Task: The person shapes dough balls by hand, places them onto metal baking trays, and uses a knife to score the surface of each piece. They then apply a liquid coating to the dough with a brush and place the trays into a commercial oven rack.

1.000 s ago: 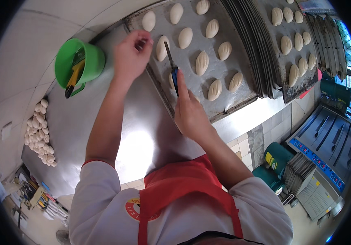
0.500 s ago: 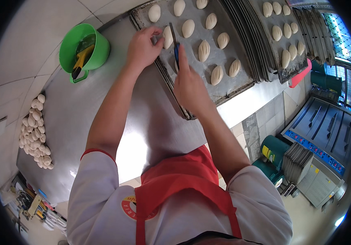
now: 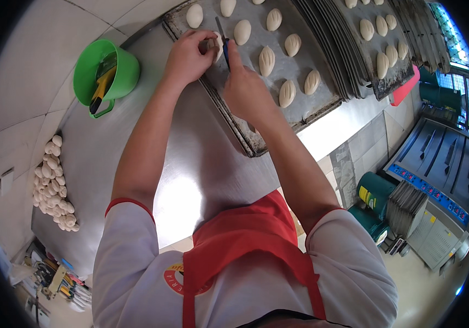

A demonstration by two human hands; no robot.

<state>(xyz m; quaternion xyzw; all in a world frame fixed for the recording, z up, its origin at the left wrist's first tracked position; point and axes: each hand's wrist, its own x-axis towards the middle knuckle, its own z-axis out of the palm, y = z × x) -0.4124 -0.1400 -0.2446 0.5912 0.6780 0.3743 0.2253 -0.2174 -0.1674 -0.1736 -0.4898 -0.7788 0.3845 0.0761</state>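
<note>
My left hand point(image 3: 193, 59) pinches a pale oval dough piece point(image 3: 217, 48) between thumb and fingers, at the left side of a dark baking tray point(image 3: 315, 107). In my right hand point(image 3: 247, 92) is a knife point(image 3: 220, 30) with a blue handle, its narrow blade pointing away from me along the right side of that dough piece. Smooth dough pieces point(image 3: 242, 33) lie beyond and beside my hands. To the right, several others show lengthwise cuts, such as a scored dough piece point(image 3: 267, 60). My right hand and forearm hide the tray's near left part.
A green pitcher point(image 3: 130, 71) with a yellow-handled brush stands left on the metal table point(image 3: 136, 65). Dough balls point(image 3: 54, 188) are heaped at the far left. Stacked trays point(image 3: 335, 52) and another tray of scored dough point(image 3: 382, 87) stand right. An oven point(image 3: 431, 158) is beyond.
My left fingers have closed around the dough piece, where they were hovering beside it. The knife has come down closer against its right side. The whole view has shifted slightly.
</note>
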